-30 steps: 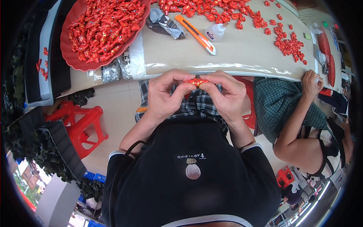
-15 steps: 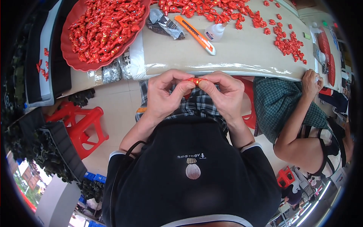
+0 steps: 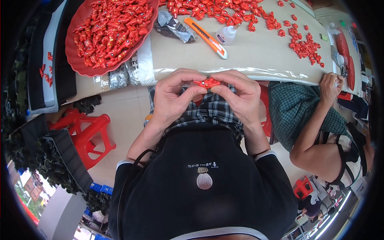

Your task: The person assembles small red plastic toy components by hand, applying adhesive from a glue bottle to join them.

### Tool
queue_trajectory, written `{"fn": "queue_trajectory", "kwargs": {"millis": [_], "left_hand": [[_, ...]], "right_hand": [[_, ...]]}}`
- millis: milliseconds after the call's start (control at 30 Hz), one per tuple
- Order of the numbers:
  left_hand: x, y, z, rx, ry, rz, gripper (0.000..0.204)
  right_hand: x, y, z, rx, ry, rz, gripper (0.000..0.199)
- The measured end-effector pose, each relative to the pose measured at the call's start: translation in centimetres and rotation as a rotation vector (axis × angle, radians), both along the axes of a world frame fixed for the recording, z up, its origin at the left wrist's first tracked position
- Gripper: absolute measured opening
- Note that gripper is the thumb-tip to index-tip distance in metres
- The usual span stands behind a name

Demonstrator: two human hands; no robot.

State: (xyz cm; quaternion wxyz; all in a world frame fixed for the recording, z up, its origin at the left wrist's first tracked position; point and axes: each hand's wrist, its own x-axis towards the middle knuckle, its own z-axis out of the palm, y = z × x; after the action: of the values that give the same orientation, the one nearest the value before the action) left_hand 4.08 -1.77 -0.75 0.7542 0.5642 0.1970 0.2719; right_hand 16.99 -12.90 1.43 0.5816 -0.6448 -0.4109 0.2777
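A small glossy red figurine (image 3: 207,83) with gold and dark marks is pinched between both hands, just off the table's near edge. My left hand (image 3: 173,93) grips its left end with thumb and forefinger. On the other end, the thumb and fingertips of my right hand (image 3: 239,94) are closed. Beyond the hands lie an orange box cutter (image 3: 206,38) and a small white squeeze bottle (image 3: 227,34). To the left, a red scalloped tray (image 3: 72,60) holds a heap of similar red figurines (image 3: 112,34).
More red pieces (image 3: 216,10) lie along the table's far side, with a smaller cluster (image 3: 306,47) at right. A crumpled wrapper (image 3: 175,27) sits beside the tray. A co-worker's arm (image 3: 316,128) rests at the right edge. A red stool (image 3: 92,136) stands on the left.
The red figurine has turned in my fingers, and more of its side with a dark spot shows. Both hands stay in nearly the same place.
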Motion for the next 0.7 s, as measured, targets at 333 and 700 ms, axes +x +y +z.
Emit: {"fn": "queue_trajectory", "kwargs": {"millis": [333,700], "left_hand": [[0.0,1.3,-0.1,0.436,0.026,-0.002,0.021],[-0.2,1.4,0.2,0.576,0.05,0.003,0.021]], "right_hand": [[0.5,-0.3,-0.6,0.051,-0.15,0.038,0.026],[0.2,-0.5,-0.7,0.087,-0.241,0.052,0.03]]}}
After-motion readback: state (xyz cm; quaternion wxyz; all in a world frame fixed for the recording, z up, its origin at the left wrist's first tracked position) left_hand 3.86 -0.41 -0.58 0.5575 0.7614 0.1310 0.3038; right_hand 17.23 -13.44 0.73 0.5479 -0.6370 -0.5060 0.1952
